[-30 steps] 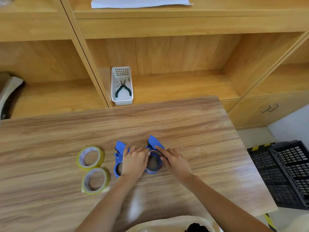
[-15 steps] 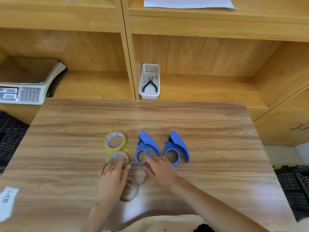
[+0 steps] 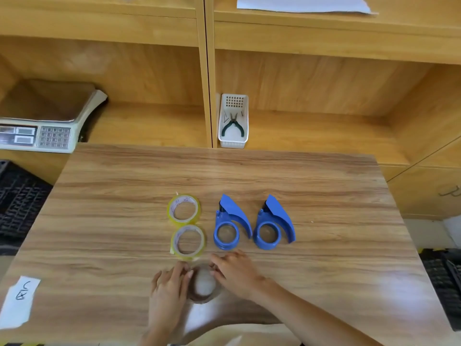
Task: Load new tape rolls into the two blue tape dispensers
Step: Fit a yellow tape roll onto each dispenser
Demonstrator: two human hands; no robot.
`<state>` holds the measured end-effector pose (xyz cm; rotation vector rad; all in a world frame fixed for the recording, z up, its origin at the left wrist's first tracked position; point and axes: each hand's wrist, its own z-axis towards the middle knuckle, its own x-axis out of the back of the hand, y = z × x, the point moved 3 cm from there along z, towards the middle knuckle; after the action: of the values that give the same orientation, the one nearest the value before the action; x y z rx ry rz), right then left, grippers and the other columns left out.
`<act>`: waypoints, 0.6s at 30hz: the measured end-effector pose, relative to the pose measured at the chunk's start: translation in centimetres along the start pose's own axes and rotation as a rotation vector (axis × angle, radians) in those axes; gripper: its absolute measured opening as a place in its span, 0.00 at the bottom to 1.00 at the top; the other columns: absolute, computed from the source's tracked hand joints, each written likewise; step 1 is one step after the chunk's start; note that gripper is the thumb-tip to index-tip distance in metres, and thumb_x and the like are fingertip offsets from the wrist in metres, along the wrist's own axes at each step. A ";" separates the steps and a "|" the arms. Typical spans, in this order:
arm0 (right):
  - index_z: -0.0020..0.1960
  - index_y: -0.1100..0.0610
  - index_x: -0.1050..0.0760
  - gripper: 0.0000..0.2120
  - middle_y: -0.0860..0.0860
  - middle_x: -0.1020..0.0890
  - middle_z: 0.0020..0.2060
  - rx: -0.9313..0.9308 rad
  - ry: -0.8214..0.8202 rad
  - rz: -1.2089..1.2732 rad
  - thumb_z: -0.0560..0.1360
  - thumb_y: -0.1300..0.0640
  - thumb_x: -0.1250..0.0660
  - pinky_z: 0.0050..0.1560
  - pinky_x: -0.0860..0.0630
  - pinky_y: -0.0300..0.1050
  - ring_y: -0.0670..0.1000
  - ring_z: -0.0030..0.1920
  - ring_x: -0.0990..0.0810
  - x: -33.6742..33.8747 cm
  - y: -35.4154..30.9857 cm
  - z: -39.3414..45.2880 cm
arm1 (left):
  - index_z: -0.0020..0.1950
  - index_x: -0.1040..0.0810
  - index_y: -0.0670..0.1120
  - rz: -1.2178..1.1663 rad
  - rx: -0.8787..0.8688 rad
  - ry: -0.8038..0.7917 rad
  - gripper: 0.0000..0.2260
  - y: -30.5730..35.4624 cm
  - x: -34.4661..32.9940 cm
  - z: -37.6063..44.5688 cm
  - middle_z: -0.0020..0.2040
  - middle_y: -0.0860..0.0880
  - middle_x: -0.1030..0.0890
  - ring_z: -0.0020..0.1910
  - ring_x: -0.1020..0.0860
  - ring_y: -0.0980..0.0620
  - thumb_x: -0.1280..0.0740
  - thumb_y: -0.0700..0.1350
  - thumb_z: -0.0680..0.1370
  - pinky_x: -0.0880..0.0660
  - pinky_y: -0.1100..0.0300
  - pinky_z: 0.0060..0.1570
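Observation:
Two empty blue tape dispensers stand side by side at mid-table, the left dispenser [image 3: 233, 212] and the right dispenser [image 3: 277, 213]. Just left of them lie two yellowish tape rolls, a far roll [image 3: 172, 213] and a near roll [image 3: 175, 245]. Close to the front edge, a thin brown empty tape core [image 3: 199, 299] lies flat on the table. My left hand [image 3: 167, 290] touches its left side, and my right hand [image 3: 237, 273] touches its right side with the fingertips. Both hands are apart from the dispensers and rolls.
A white basket [image 3: 222, 136] with pliers sits on the shelf behind the table. A weighing scale [image 3: 37, 126] stands back left. Black crates flank the table at left [image 3: 17, 203] and right [image 3: 444, 283]. A paper label [image 3: 20, 300] lies front left.
My hands left the dispensers and drew back toward the front edge with the brown core between them. The view shifted right to left, so both dispensers now stand uncovered.

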<state>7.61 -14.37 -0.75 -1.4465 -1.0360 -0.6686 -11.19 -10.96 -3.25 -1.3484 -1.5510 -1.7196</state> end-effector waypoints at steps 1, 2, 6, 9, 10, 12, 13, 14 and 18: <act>0.60 0.51 0.30 0.09 0.52 0.14 0.52 -0.013 -0.008 0.018 0.81 0.50 0.41 0.54 0.28 0.53 0.59 0.52 0.19 0.1 0.1 0.1 | 0.49 0.26 0.55 -0.019 0.004 0.005 0.19 0.2 0.2 0.1 0.39 0.55 0.18 0.42 0.19 0.48 0.50 0.65 0.77 0.24 0.50 0.52; 0.60 0.51 0.29 0.09 0.52 0.15 0.52 -0.032 -0.023 0.042 0.82 0.50 0.42 0.53 0.28 0.53 0.58 0.51 0.18 0.2 0.2 0.3 | 0.50 0.26 0.54 -0.046 0.010 0.013 0.18 0.5 0.6 0.3 0.41 0.55 0.17 0.43 0.19 0.47 0.48 0.63 0.77 0.24 0.50 0.50; 0.66 0.50 0.30 0.15 0.52 0.16 0.49 -0.139 -0.077 0.116 0.81 0.61 0.42 0.45 0.23 0.54 0.58 0.46 0.18 0.7 1.2 1.5 | 0.56 0.27 0.55 -0.192 0.112 0.033 0.12 0.4 2.0 2.0 0.50 0.53 0.19 0.47 0.21 0.41 0.43 0.58 0.79 0.25 0.49 0.47; 0.73 0.46 0.34 0.31 0.50 0.16 0.52 -0.193 -0.148 0.146 0.75 0.71 0.43 0.46 0.24 0.51 0.56 0.49 0.18 1.6 1.5 2.5 | 0.61 0.30 0.53 -0.184 0.177 0.035 0.11 -1.8 1.8 4.5 0.53 0.49 0.23 0.49 0.22 0.39 0.37 0.48 0.79 0.25 0.45 0.46; 0.74 0.44 0.37 0.35 0.50 0.17 0.54 -0.196 -0.180 0.153 0.74 0.72 0.44 0.45 0.25 0.50 0.56 0.51 0.19 1.7 1.5 3.0 | 0.62 0.30 0.53 -0.152 0.199 0.005 0.13 -2.5 1.6 5.5 0.54 0.48 0.24 0.51 0.22 0.39 0.36 0.47 0.78 0.25 0.45 0.47; 0.77 0.42 0.41 0.38 0.52 0.20 0.59 -0.167 -0.232 0.144 0.75 0.73 0.45 0.44 0.24 0.52 0.58 0.53 0.20 1.6 1.2 3.9 | 0.62 0.29 0.51 -0.071 0.252 -0.074 0.15 -3.6 1.1 7.5 0.55 0.46 0.23 0.54 0.23 0.38 0.34 0.48 0.77 0.26 0.44 0.50; 0.77 0.44 0.41 0.37 0.54 0.22 0.62 -0.147 -0.257 0.118 0.75 0.73 0.45 0.46 0.23 0.55 0.59 0.56 0.21 1.5 0.9 4.3 | 0.61 0.28 0.50 -0.032 0.266 -0.112 0.14 -3.8 0.9 8.4 0.55 0.45 0.22 0.55 0.24 0.38 0.34 0.49 0.76 0.27 0.45 0.51; 0.77 0.46 0.40 0.36 0.55 0.24 0.66 -0.135 -0.279 0.087 0.75 0.74 0.45 0.49 0.24 0.57 0.61 0.60 0.22 1.4 0.7 4.8 | 0.59 0.26 0.50 -0.004 0.273 -0.145 0.12 -3.9 0.8 9.1 0.54 0.46 0.21 0.56 0.24 0.39 0.35 0.50 0.77 0.28 0.46 0.52; 0.75 0.57 0.35 0.30 0.57 0.25 0.67 -0.123 -0.289 0.022 0.76 0.75 0.42 0.51 0.25 0.57 0.62 0.63 0.24 1.4 -0.2 5.8 | 0.46 0.25 0.51 0.062 0.233 -0.153 0.06 -3.4 1.0 10.3 0.43 0.52 0.16 0.50 0.20 0.43 0.34 0.53 0.75 0.29 0.50 0.49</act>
<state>7.12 -8.47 -0.40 -1.6947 -1.2160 -0.5241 -10.78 -0.25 -5.21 -1.4176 -1.7137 -1.3772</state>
